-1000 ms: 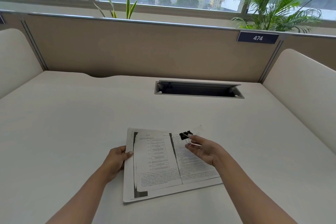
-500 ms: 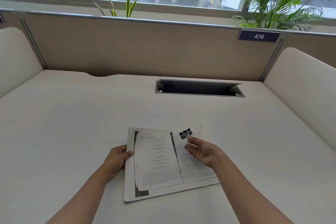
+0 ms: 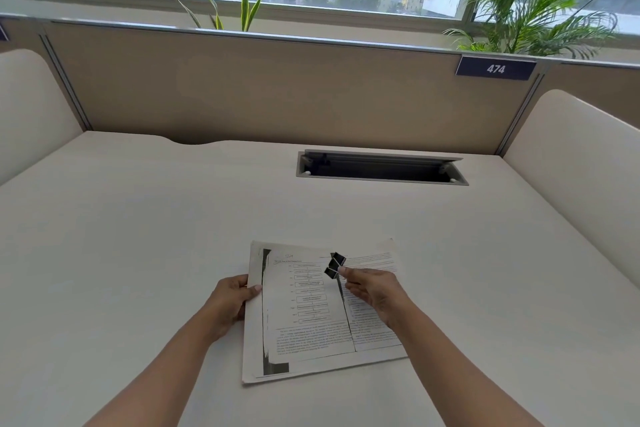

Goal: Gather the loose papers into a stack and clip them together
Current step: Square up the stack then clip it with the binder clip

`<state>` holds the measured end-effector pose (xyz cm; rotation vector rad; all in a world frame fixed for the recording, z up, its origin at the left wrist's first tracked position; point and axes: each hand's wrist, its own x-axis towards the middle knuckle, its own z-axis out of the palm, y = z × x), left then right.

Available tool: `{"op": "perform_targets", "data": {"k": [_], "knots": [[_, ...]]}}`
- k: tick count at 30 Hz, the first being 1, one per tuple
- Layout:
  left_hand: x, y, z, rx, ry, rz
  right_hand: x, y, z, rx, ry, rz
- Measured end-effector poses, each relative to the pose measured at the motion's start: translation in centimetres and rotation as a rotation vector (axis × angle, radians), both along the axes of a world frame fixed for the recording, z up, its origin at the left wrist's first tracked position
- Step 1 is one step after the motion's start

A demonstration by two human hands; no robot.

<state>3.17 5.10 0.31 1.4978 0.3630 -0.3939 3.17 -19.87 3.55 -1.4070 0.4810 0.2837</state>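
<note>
Head view shows the papers (image 3: pixel 311 322) lying as a rough stack on the near middle of the pale desk (image 3: pixel 138 236), with the sheets' edges not quite flush at the far right corner. The top sheet is a photocopy of two book pages: a black copier band runs down its left side, a flowchart of boxes fills the left page, and dense text fills the right one. The print is too small to read. The left hand (image 3: pixel 230 300) grips the stack's left edge, thumb on top. The right hand (image 3: pixel 375 291) pinches a small cluster of black binder clips (image 3: pixel 335 265) just over the stack's far middle. A dark plate (image 3: pixel 495 69) on the far partition reads "474"
</note>
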Motion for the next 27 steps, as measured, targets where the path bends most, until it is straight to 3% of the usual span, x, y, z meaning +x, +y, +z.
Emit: {"op": "perform_targets", "data": {"k": [4,11,17,27], "knots": [[0.1,-0.5,0.1,0.004,0.013,-0.014,0.1,0.5,-0.2,0.029,-0.013,0.009],[0.6,-1.1,0.7,0.020,0.060,-0.035,0.2,0.9,-0.4,0.269,0.093,-0.045],[0.9,-1.8,1.4,0.003,0.083,0.064,0.0,1.4,-0.7,0.369,0.092,-0.045],[1.8,-1.5,1.5,0.009,0.012,0.157,-0.1,2.1,0.7,0.266,-0.174,-0.181]]}}
